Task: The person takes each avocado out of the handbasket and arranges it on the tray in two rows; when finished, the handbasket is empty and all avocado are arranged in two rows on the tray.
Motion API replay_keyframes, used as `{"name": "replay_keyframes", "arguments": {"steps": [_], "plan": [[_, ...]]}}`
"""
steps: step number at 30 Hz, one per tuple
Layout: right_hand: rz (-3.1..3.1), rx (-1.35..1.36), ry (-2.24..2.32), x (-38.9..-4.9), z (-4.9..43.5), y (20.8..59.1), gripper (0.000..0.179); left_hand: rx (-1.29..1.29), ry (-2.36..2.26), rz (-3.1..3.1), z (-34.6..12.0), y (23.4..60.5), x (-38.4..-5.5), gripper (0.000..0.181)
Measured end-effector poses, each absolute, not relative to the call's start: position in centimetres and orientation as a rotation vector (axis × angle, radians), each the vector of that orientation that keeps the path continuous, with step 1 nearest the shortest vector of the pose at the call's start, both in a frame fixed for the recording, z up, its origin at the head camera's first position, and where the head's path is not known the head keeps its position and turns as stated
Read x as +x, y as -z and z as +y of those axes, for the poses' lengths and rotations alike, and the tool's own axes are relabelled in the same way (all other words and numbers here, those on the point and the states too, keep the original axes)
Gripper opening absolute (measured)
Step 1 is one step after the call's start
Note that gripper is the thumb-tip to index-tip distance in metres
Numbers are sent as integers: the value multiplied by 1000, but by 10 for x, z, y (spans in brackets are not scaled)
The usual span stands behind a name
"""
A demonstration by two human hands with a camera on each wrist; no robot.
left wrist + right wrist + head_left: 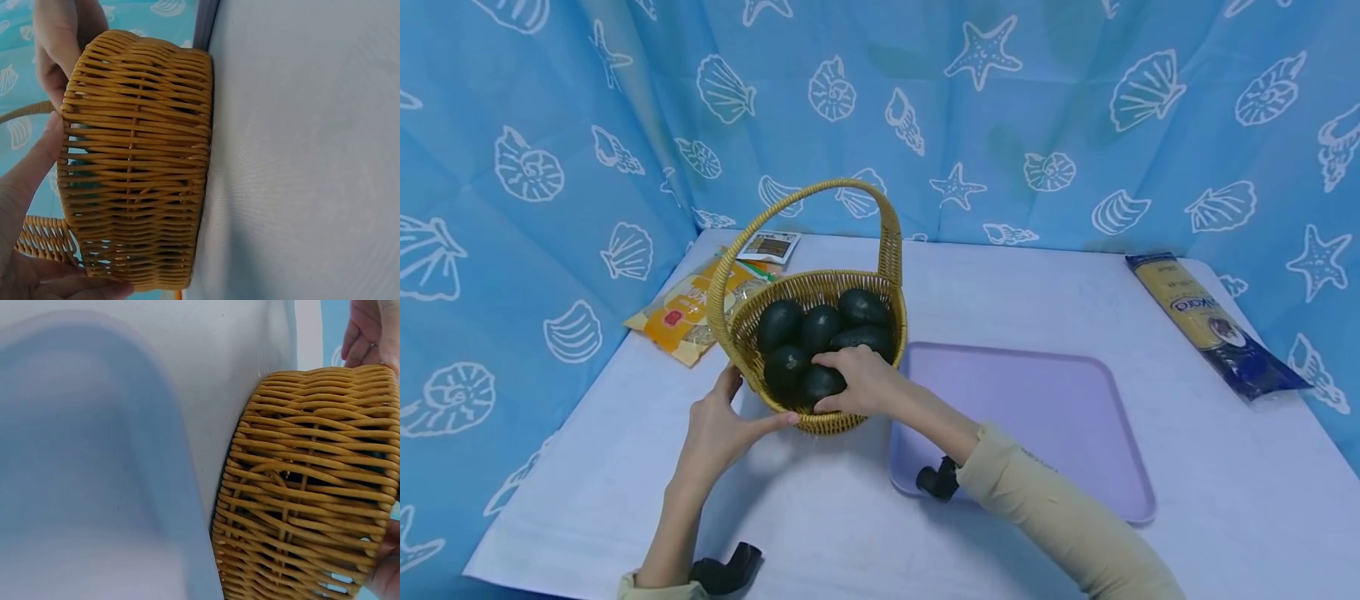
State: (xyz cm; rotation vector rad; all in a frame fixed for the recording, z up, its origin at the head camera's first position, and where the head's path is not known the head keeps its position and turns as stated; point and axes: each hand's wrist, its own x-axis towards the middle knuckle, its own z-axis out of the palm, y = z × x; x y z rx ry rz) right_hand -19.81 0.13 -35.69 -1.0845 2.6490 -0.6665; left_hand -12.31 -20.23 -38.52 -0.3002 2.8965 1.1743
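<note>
A yellow wicker basket (831, 425) with a tall arched handle holds several dark avocados (779, 323). At its front left, my left hand (718, 429) holds it, thumb along the rim and fingers against the side; the left wrist view shows this thumb (47, 147) right at the rim. My right hand (865, 379) reaches in over the front right rim. Its thumb and fingers grip an avocado (822, 385) at the front of the basket. In the right wrist view, the woven wall (306, 481) hides most of the contents.
A purple tray (1022, 408) lies right of the basket, partly under my right forearm. Behind the basket on the left are an orange-and-clear food packet (677, 312) and a small white packet (769, 247). A blue-and-gold packet (1213, 321) lies at the far right. A shell-patterned blue curtain (910, 83) backs the table.
</note>
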Motion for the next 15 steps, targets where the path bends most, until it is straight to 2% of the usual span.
{"name": "replay_keyframes", "arguments": {"steps": [8, 15], "plan": [[2704, -1181, 851, -189, 23, 345, 62, -278, -1164, 2905, -200, 382, -124, 114], [2725, -1140, 1036, -181, 41, 340, 63, -267, -1176, 2924, -201, 385, -123, 115]]}}
